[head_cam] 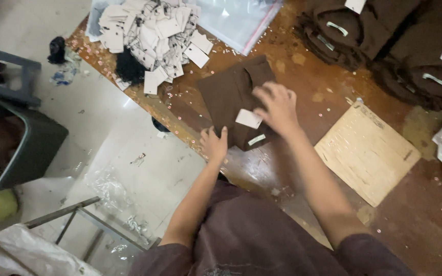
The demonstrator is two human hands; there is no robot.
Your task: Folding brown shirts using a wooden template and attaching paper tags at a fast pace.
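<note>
From the head view: one folded brown garment (231,99) flat on the wooden table (333,92), right at its near edge. Left hand (214,143) down on the near corner of the garment, fingers bent and pressing, not closed around anything. Right hand (278,107) flat on top of the garment, fingers spread open, a bit blurred, touching just beside a white tag (248,118). Tag already on this garment, and a small pale label (256,139) showing near its bottom edge. Looks folded and tagged, so this piece seems nearly done. Far right: a stack of folded brown garments (384,46), each with a white tag too, so those look finished. Far left on the table: a big pile of loose white tags (152,33) with strings, so plenty left to put on. Beside the pile, a clear plastic bag (236,20). Near the right arm, a pale wooden board (367,151), bare. Below left, a dark bin (16,148) on the floor.
</note>
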